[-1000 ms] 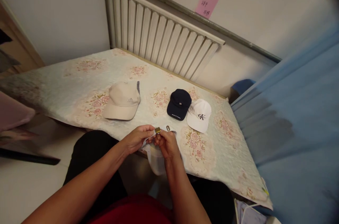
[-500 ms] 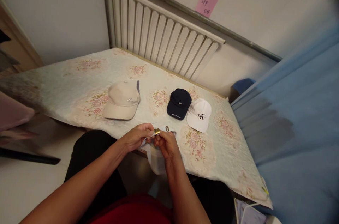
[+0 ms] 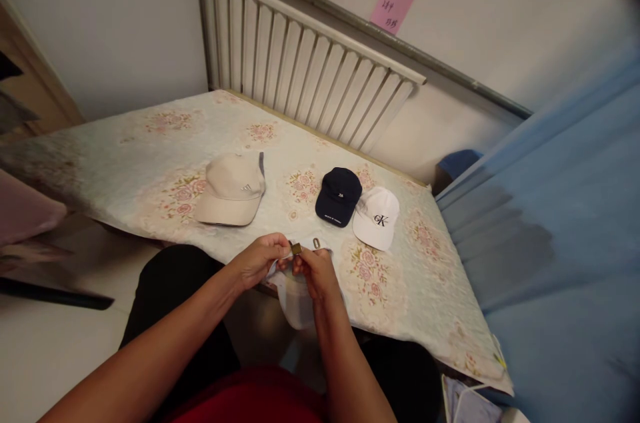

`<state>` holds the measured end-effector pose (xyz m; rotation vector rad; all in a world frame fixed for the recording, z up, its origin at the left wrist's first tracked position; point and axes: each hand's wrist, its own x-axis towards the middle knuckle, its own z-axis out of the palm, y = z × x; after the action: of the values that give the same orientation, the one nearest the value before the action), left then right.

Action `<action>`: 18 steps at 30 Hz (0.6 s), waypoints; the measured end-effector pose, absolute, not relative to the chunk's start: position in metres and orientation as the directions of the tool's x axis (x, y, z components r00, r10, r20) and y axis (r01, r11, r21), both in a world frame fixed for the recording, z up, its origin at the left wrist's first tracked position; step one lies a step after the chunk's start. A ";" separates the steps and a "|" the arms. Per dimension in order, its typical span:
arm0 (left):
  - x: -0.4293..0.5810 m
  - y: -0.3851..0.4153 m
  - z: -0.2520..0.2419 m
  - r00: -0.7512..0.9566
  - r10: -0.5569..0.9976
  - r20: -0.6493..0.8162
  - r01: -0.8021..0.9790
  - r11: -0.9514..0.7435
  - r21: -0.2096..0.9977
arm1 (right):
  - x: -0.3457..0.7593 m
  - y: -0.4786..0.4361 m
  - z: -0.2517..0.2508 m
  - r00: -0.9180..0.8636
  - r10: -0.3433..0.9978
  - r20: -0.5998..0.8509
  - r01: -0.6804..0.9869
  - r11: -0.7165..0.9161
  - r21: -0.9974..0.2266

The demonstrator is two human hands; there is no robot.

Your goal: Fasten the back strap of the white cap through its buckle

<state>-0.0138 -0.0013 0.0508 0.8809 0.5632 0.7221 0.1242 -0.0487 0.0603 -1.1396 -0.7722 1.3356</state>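
Pinching the brass-toned clasp (image 3: 297, 248) of a pale cap (image 3: 296, 303)

Nearest, a red top (image 3: 265, 400) and black trousers (image 3: 170, 286) show below two bare forearms (image 3: 170, 333). The pale cap is held at the near edge of a floral cover (image 3: 280, 190), its rounded lower part hanging past that edge. The left hand (image 3: 263, 260) has a narrow grip, thumb and fingers closed on the cap just left of the clasp. The right hand (image 3: 316, 270) grips narrowly too, its thumb at the clasp's right side; what its curled fingers press is partly hidden. A small oval metal ring (image 3: 317, 243) shows just beyond it. Farther over the cover, a beige cap (image 3: 233, 190) rests on the left, brim toward the person. Well apart, on the right, a white cap (image 3: 377, 220) with a black monogram and a navy cap (image 3: 339, 196) lie side by side, edges meeting. Behind stands a ribbed white radiator (image 3: 300, 63); above it is a handwritten pink note (image 3: 393, 8). A blue curtain (image 3: 565, 230) hangs at the right.
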 end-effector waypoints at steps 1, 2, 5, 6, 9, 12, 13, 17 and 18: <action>-0.014 -0.002 0.051 0.628 0.764 -0.148 -0.324 0.430 0.843 | 0.125 -0.048 0.059 0.135 0.975 -0.175 -0.328 -0.123 -0.937; -0.013 -0.002 0.051 0.622 0.768 -0.151 -0.320 0.425 0.847 | 0.125 -0.048 0.058 0.136 0.975 -0.174 -0.323 -0.123 -0.939; -0.011 -0.005 0.051 0.605 0.782 -0.148 -0.313 0.404 0.859 | 0.126 -0.048 0.057 0.141 0.975 -0.172 -0.314 -0.121 -0.942; -0.011 -0.005 0.052 0.601 0.786 -0.142 -0.313 0.396 0.863 | 0.126 -0.048 0.057 0.142 0.975 -0.171 -0.314 -0.119 -0.942; -0.009 -0.007 0.055 0.593 0.795 -0.131 -0.323 0.383 0.866 | 0.127 -0.048 0.058 0.135 0.977 -0.166 -0.328 -0.114 -0.938; -0.008 -0.006 0.059 0.594 0.793 -0.139 -0.327 0.395 0.859 | 0.128 -0.047 0.060 0.121 0.978 -0.170 -0.352 -0.117 -0.928; -0.008 -0.005 0.060 0.595 0.790 -0.144 -0.327 0.402 0.855 | 0.128 -0.046 0.061 0.118 0.978 -0.173 -0.360 -0.120 -0.925; -0.006 -0.001 0.060 0.603 0.780 -0.164 -0.353 0.446 0.822 | 0.131 -0.042 0.059 0.119 0.975 -0.189 -0.381 -0.131 -0.915; -0.005 0.001 0.060 0.607 0.778 -0.162 -0.363 0.453 0.814 | 0.132 -0.041 0.058 0.123 0.974 -0.192 -0.385 -0.132 -0.913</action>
<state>-0.0052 0.0005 0.0599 0.8250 0.5746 0.7544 0.1317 -0.0411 0.0580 -1.1055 -0.7264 1.3661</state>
